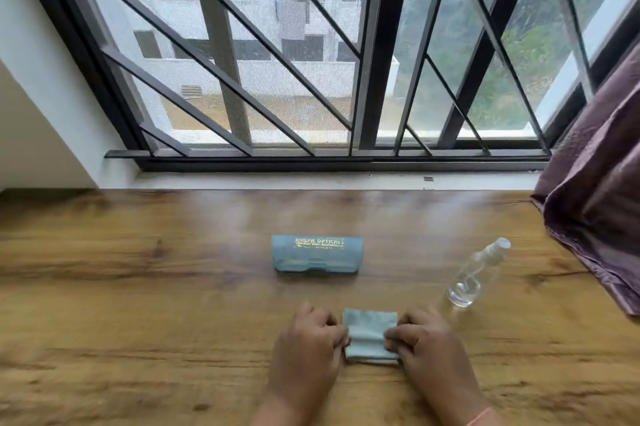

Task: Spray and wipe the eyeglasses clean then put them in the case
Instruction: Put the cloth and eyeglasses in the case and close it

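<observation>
A small light-blue wiping cloth (pixel 369 327), folded, lies on the wooden table (pixel 138 287) near the front edge. My left hand (pixel 308 342) pinches its left edge with curled fingers. My right hand (pixel 422 339) pinches its right edge the same way. Behind the cloth, a light-blue eyeglass case (pixel 317 253) with gold lettering lies closed at the table's middle. A clear spray bottle (pixel 476 273) with a white cap stands to the right of the case. No eyeglasses are in sight.
A barred window with a mesh screen runs along the table's back edge. A purple curtain (pixel 595 183) hangs at the right and drapes onto the table's right corner. A white wall (pixel 41 96) closes the left side.
</observation>
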A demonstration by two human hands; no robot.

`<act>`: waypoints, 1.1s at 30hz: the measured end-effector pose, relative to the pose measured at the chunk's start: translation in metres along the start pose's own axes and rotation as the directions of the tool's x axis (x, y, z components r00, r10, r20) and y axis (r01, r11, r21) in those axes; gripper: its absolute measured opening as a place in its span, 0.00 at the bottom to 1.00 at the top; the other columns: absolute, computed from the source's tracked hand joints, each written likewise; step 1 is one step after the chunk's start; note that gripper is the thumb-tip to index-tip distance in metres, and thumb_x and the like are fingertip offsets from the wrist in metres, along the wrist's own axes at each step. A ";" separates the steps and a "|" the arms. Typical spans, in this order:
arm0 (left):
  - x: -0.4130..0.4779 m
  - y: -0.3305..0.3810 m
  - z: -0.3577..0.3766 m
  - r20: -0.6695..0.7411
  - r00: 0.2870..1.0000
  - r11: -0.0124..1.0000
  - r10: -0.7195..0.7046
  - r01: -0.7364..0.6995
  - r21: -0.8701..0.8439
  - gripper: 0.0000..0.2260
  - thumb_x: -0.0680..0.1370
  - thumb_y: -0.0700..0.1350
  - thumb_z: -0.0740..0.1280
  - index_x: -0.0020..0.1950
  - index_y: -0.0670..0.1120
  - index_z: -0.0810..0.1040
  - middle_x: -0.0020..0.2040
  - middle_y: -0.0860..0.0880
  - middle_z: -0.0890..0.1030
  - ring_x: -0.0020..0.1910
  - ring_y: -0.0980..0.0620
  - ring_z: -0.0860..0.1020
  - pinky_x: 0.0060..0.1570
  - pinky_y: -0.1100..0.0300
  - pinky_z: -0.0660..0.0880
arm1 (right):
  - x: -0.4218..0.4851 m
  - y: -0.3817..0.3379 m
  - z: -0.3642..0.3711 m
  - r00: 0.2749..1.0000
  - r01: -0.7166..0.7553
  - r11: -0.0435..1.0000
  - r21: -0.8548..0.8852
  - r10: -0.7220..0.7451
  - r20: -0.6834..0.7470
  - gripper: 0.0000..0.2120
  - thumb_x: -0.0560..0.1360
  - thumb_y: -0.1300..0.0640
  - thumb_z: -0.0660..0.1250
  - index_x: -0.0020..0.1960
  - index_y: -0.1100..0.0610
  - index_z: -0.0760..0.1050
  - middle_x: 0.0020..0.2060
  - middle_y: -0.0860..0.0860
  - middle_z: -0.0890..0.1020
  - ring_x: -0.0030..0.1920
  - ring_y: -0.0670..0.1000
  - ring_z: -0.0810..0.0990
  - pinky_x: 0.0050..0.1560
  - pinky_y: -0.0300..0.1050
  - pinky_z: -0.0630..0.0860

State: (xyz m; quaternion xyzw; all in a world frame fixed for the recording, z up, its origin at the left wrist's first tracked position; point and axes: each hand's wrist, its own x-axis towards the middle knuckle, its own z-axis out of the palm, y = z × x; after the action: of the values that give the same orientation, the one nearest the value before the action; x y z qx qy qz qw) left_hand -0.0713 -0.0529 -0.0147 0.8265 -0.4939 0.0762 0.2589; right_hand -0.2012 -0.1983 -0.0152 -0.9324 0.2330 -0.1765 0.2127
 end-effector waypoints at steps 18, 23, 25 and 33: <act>0.004 -0.032 -0.040 0.134 0.957 0.963 -0.258 0.266 -0.041 0.04 0.73 0.43 0.65 0.41 0.52 0.76 0.47 0.57 0.72 0.51 0.55 0.71 0.44 0.62 0.71 | 0.040 -0.046 -0.003 0.918 -0.223 0.945 0.238 0.121 0.379 0.18 0.70 0.62 0.70 0.30 0.42 0.70 0.26 0.31 0.76 0.32 0.35 0.74 0.35 0.30 0.67; 0.023 -0.042 -0.030 0.199 0.922 0.942 -0.331 0.335 0.017 0.04 0.76 0.47 0.62 0.46 0.52 0.77 0.50 0.55 0.71 0.54 0.54 0.69 0.48 0.61 0.69 | 0.057 -0.050 0.012 0.931 -0.241 0.956 0.165 0.179 0.319 0.14 0.69 0.57 0.69 0.30 0.44 0.71 0.28 0.42 0.77 0.32 0.39 0.73 0.40 0.39 0.70; 0.025 -0.043 -0.027 0.179 0.922 0.938 -0.344 0.344 0.033 0.05 0.76 0.46 0.61 0.46 0.52 0.77 0.51 0.55 0.71 0.53 0.54 0.69 0.46 0.62 0.68 | 0.060 -0.052 0.014 0.945 -0.226 0.962 0.155 0.177 0.275 0.08 0.69 0.56 0.69 0.33 0.47 0.76 0.33 0.44 0.80 0.36 0.42 0.76 0.42 0.41 0.73; 0.021 -0.055 -0.019 -0.041 0.940 0.934 -0.338 0.330 -0.139 0.02 0.72 0.43 0.70 0.42 0.47 0.77 0.42 0.51 0.75 0.43 0.48 0.75 0.40 0.58 0.70 | 0.064 -0.045 0.012 0.996 -0.087 0.983 0.163 0.089 -0.010 0.10 0.65 0.58 0.75 0.46 0.52 0.83 0.37 0.47 0.77 0.41 0.48 0.76 0.43 0.35 0.68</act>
State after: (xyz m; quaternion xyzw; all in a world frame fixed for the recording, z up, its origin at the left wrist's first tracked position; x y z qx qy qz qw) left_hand -0.0115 -0.0387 -0.0095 0.8769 -0.3415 0.0254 0.3372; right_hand -0.1268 -0.1904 0.0107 -0.8993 0.2606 -0.1933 0.2933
